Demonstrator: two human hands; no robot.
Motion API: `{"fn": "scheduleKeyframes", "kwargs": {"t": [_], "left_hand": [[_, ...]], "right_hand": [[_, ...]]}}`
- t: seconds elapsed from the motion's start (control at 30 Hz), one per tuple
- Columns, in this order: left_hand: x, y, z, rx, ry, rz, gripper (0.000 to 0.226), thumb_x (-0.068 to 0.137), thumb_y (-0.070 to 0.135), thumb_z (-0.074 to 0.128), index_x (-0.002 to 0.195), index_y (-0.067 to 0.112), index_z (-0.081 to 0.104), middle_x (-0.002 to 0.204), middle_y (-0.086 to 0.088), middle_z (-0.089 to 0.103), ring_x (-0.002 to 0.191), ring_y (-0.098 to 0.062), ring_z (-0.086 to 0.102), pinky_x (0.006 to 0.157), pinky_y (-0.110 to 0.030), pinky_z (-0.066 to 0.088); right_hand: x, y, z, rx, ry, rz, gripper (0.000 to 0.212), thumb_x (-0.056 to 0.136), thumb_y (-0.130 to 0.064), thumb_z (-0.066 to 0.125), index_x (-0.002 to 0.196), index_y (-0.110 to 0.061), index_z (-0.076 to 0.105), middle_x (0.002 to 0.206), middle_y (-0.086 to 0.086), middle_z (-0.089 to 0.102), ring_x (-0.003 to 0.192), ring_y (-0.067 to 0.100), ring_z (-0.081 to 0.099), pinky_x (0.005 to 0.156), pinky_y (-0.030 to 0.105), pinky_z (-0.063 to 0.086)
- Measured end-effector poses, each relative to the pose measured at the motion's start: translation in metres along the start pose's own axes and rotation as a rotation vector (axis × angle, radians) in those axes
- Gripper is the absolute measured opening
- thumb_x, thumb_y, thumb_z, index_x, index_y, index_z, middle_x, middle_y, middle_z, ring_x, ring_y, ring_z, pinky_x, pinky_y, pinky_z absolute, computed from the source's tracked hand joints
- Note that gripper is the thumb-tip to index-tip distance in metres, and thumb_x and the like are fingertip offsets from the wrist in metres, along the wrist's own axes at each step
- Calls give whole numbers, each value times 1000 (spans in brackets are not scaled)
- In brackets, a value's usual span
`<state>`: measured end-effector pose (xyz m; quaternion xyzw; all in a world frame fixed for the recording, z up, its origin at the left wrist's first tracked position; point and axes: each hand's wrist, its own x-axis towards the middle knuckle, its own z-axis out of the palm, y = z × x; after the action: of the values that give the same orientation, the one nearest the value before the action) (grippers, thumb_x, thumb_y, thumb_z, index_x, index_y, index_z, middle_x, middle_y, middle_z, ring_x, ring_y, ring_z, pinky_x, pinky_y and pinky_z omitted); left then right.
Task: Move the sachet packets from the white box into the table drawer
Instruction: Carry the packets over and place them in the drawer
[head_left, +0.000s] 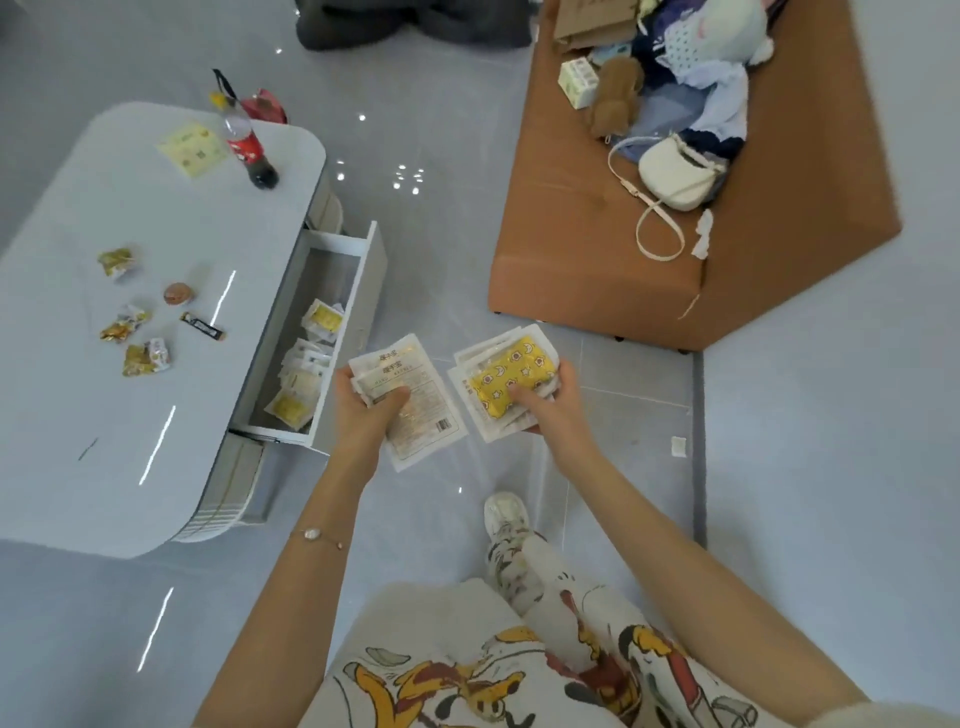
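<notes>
My left hand grips a few white sachet packets with their printed backs up, just right of the open table drawer. A stack of sachet packets, the top one showing a yellow star-patterned pad, sits in the grip of my right hand. Both hands hover over the floor between the table and the sofa. Several sachets lie inside the drawer. No white box shows in the head view.
The grey low table at left carries snack wrappers, a cola bottle and a yellow sheet. A brown sofa at right holds a white bag, clothes and toys. My shoe stands below the hands.
</notes>
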<state>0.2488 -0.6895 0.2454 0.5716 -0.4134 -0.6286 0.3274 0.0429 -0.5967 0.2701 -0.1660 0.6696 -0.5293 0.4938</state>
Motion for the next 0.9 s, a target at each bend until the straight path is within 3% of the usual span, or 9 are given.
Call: {"fn": "scheduleKeyframes", "kwargs": {"t": [0.17, 0.3, 0.43, 0.53, 0.67, 0.8, 0.9], "left_hand": [[33, 15, -16, -85, 183, -17, 52, 86, 3, 67, 124, 19, 35, 111, 3, 59, 105, -17, 61, 90, -41, 53], [57, 26, -33, -182, 352, -22, 53, 85, 3, 69, 126, 15, 37, 117, -3, 60, 106, -20, 62, 89, -41, 54], [82, 30, -54, -229, 459, -29, 45, 85, 3, 69, 115, 20, 39, 111, -1, 61, 103, -20, 63, 85, -39, 55], [107, 28, -73, -269, 527, -55, 44, 85, 5, 69, 113, 20, 39, 112, -4, 62, 102, -22, 64, 84, -40, 56], [152, 22, -96, -356, 591, -130, 44, 86, 2, 67, 111, 22, 38, 110, -3, 60, 100, -22, 62, 84, -42, 55], [195, 21, -119, -453, 640, -244, 46, 88, 3, 65, 117, 21, 35, 114, -5, 56, 105, -27, 59, 82, -39, 53], [220, 20, -138, -530, 683, -305, 50, 87, 2, 65, 124, 17, 35, 122, -11, 55, 110, -30, 58, 89, -46, 53]], "right_hand": [[62, -35, 38, -72, -183, 10, 37, 86, -9, 69, 111, -26, 48, 112, 4, 64, 100, 23, 67, 76, 40, 60], [108, -62, 76, -136, -320, -1, 36, 85, -9, 70, 109, -27, 49, 107, -2, 64, 98, 20, 67, 68, 33, 59], [150, -76, 121, -198, -387, -9, 41, 85, -11, 70, 118, -20, 47, 110, -1, 64, 95, 15, 68, 61, 25, 56], [182, -80, 155, -267, -436, -13, 41, 85, -13, 70, 119, -20, 48, 112, 1, 65, 96, 17, 68, 62, 26, 56], [227, -85, 200, -379, -518, -38, 35, 82, -18, 72, 106, -31, 49, 108, -7, 64, 95, 11, 67, 61, 23, 55], [261, -84, 238, -494, -580, -32, 35, 83, -18, 73, 101, -33, 48, 109, -8, 62, 101, 13, 64, 69, 32, 58], [286, -87, 268, -555, -610, 20, 36, 83, -18, 72, 102, -36, 48, 109, -10, 62, 102, 12, 64, 71, 32, 57]]}}
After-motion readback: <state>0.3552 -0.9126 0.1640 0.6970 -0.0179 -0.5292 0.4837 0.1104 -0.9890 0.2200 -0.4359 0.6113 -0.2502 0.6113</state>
